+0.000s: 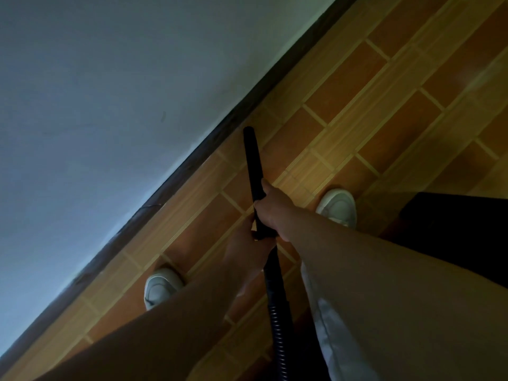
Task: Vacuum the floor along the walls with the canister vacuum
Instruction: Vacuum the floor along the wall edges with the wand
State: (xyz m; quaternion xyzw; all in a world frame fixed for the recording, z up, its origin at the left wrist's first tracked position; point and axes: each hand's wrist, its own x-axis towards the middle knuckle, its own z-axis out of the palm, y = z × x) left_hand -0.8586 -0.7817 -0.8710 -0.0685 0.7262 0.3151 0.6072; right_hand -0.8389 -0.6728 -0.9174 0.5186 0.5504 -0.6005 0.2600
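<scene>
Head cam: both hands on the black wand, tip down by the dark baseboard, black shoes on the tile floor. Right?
Not quite: the shoes are white, not black, as the head view shows. The rest holds: left hand and right hand grip the black wand, tip by the dark baseboard, on the tile floor.

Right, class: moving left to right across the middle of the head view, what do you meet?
From the left: wall → dark baseboard → vacuum wand → white right shoe → dark object at the right edge.
</scene>
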